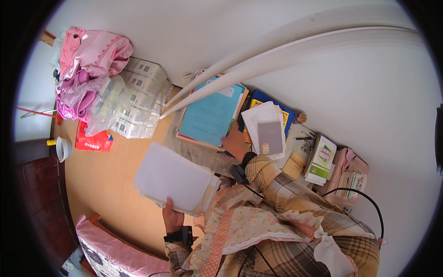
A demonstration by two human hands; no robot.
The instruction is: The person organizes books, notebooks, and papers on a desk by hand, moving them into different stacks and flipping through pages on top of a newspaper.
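My left hand [173,216] is closed on the near edge of a stack of white paper sheets [173,173], the thumb lying on top. The sheets are held at a slant above the wooden desk. My right hand [236,142] grips the right edge of a blue-covered booklet [210,115], its thumb on the cover and the other fingers partly hidden. This booklet is the top one of a pile of papers and folders. Just right of that hand lie some white papers [261,117] with a grey notebook [270,137] on them.
Two white pipes [217,83] cross in front of the wall, over the pile. At the desk's [106,180] far left stand a plastic-wrapped pack [140,97], pink bags [99,51] and a red packet [92,141]. A pink box [348,177] of small books is at right.
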